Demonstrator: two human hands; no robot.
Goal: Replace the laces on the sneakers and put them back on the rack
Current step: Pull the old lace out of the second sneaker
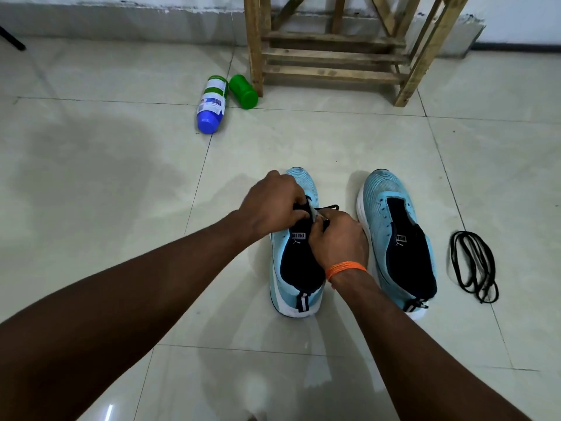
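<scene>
While hands [273, 205] [337, 238] pinch black lace [331, 207], PUMA tongue label [299, 235], blue sneaker [283, 288].

Blue-capped bottle [211, 104] lies on tiled floor [91, 147], beyond and left of the fingers [296, 208]. Green bottle [243, 92] just beside it.

Both arms extended forward, left hand [271, 205] and right hand [338, 240] close together, fingers curled, pinching
</scene>
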